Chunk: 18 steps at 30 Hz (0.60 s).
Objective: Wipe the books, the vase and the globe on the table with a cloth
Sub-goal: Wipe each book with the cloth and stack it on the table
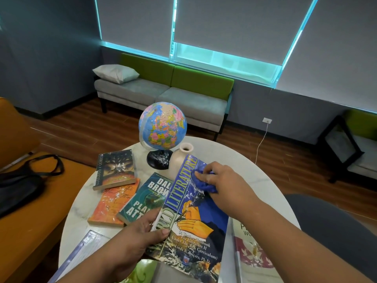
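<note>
My left hand (140,231) grips the spine edge of a large blue World Literature book (201,223), holding it tilted above the round white table (255,172). My right hand (219,178) holds a crumpled blue cloth (204,183) pressed against the upper part of the book's cover. Behind the book stand a globe (162,124) on a black base and a pale vase (180,158), whose lower part the book hides. Three paperbacks lie at the left: a dark one (115,168), an orange one (114,203) and a teal one (145,198).
More books lie at the table's near edge: a white one (252,256) at the right, a green one (140,271) under the held book and a pale one (81,254) at the left. A black bag (22,182) sits on an orange seat at the left. A grey-green sofa (163,90) stands beyond.
</note>
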Motion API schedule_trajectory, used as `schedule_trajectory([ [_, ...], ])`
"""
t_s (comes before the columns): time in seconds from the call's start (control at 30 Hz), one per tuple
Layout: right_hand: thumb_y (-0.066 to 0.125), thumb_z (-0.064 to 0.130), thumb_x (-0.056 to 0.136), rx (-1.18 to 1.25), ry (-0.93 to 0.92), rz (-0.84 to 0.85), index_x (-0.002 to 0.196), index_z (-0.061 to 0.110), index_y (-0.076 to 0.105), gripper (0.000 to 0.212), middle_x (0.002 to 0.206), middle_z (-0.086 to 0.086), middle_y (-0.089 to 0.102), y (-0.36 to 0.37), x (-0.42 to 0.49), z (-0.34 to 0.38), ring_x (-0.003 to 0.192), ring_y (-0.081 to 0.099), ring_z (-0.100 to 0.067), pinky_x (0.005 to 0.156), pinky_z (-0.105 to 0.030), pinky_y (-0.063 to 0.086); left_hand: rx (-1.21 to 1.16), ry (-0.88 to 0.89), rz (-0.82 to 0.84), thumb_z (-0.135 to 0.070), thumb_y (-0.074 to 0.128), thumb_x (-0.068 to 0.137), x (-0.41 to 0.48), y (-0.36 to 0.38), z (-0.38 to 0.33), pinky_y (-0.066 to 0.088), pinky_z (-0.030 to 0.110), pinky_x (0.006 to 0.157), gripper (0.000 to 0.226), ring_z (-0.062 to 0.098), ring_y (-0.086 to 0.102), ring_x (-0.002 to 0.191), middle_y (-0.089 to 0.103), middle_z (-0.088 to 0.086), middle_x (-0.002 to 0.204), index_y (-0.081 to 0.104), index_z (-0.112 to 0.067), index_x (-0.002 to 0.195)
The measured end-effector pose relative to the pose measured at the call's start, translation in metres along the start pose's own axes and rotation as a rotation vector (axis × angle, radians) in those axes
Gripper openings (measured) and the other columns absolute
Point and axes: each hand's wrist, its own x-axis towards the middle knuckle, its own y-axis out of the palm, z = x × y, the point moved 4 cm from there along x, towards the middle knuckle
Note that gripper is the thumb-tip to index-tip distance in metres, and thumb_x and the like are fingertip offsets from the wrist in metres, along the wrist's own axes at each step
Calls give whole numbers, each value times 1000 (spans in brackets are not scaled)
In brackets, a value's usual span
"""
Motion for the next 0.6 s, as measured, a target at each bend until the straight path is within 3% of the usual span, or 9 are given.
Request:
schedule_trajectory([
  [0.17, 49, 32, 98, 120, 304, -113, 124, 21, 59, 30, 119, 4, 47, 1, -4, -17, 102, 57, -21, 82, -25, 43, 7, -8, -27, 8, 54, 88, 2, 2, 3, 56, 27, 73, 45, 25, 68, 103, 70, 9, 116, 56, -13, 128],
  [0.3, 53, 33, 96, 177, 227, -32, 132, 23, 55, 38, 122, 4, 45, 18, -9, 4, 107, 54, -18, 90, -24, 41, 19, -9, -35, 7, 55, 88, 4, 2, 4, 55, 32, 80, 46, 28, 66, 107, 68, 10, 119, 55, -13, 130],
  [0.43, 50, 30, 97, 106, 261, -79, 137, 28, 50, 40, 124, 5, 44, 13, -10, -7, 105, 56, -19, 86, -23, 41, 42, -7, -34, 0, 66, 85, 5, 2, 4, 54, 27, 74, 47, 22, 67, 104, 69, 6, 118, 58, -19, 127],
  [0.53, 48, 27, 98, 48, 139, -13, 144, 31, 40, 47, 131, 7, 41, 14, -12, 2, 111, 53, -18, 85, -21, 39, 35, -2, -30, -10, 68, 76, 4, 2, 3, 53, 30, 82, 52, 24, 65, 109, 68, 6, 120, 60, -20, 125],
  [0.6, 46, 26, 99, 45, 53, 29, 145, 33, 39, 47, 133, 10, 40, 17, -15, 8, 114, 51, -17, 85, -20, 37, 23, 2, -34, -4, 71, 78, 4, 0, 4, 53, 28, 80, 50, 23, 66, 108, 69, 6, 119, 60, -19, 124],
])
